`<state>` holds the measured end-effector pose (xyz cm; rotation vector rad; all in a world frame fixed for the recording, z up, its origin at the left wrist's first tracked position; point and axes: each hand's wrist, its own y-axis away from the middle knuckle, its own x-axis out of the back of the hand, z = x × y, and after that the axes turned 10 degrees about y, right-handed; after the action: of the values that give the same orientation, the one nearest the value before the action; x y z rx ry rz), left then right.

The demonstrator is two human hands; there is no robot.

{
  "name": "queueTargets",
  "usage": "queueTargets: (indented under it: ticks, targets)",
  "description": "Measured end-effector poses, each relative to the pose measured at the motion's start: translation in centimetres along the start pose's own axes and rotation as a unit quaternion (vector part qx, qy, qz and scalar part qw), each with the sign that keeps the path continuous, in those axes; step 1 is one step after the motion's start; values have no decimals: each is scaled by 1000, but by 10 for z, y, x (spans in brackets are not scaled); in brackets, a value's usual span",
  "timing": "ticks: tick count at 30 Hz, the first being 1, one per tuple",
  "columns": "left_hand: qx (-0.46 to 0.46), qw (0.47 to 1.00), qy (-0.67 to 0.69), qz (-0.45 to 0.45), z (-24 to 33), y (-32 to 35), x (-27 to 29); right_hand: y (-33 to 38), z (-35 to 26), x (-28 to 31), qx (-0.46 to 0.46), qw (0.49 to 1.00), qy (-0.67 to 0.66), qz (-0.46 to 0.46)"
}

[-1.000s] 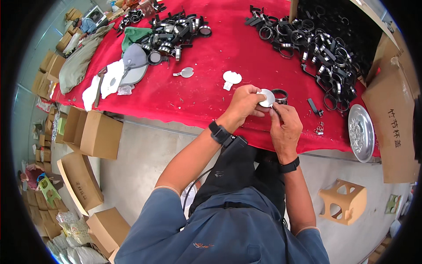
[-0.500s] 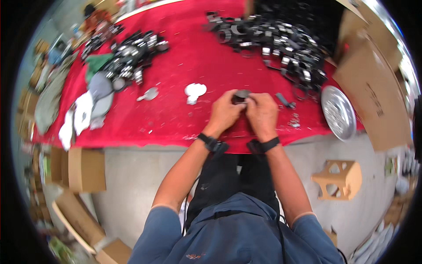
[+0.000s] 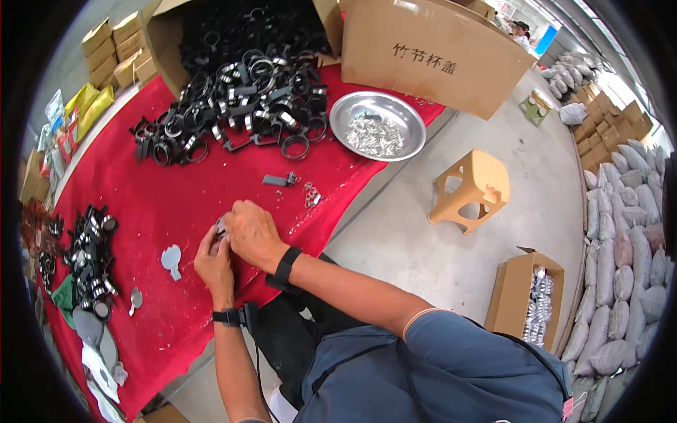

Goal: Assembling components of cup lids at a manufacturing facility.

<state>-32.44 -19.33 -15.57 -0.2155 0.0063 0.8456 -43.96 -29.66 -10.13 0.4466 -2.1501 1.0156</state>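
Over the red cloth [image 3: 155,204], near its front edge, my two hands meet on one small round dark lid [image 3: 221,228], mostly hidden by my fingers. My left hand [image 3: 214,266] is closed round its lower side. Fingers of my right hand [image 3: 254,238] are pinched on it from above and the right. Left of my hands lies a flat pale disc with a tab [image 3: 171,259]. Beyond my right hand are a grey strap piece [image 3: 278,180] and several tiny metal links [image 3: 311,196].
A large heap of black and silver ringed lids [image 3: 254,106] spreads at the back. To its right stands a steel dish [image 3: 338,106] of small metal parts, before a cardboard box [image 3: 437,53]. Another lid pile [image 3: 92,254] is at left. A tan stool [image 3: 479,180] stands on the floor.
The view has swung to the right, so the table appears turned and shifted left. Both hands are still together on the lid, with the right hand now more over it.
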Motion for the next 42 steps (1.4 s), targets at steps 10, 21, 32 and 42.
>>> queueTargets:
  ticks: [10, 21, 32, 42]
  targets:
    - [6, 1000, 29, -5, -10, -2, 4, 0, -6, 4, 9, 999, 6, -36]
    - [-12, 1000, 3, -7, -14, -1, 7, -9, 0, 10, -53, 993, -55, -92]
    - [-80, 992, -45, -89, 41, 14, 9, -28, 38, 18, -292, 825, -396, -277]
    - [-108, 964, -228, -81, 51, 27, 22, -23, 23, -21, -353, 850, -316, -231]
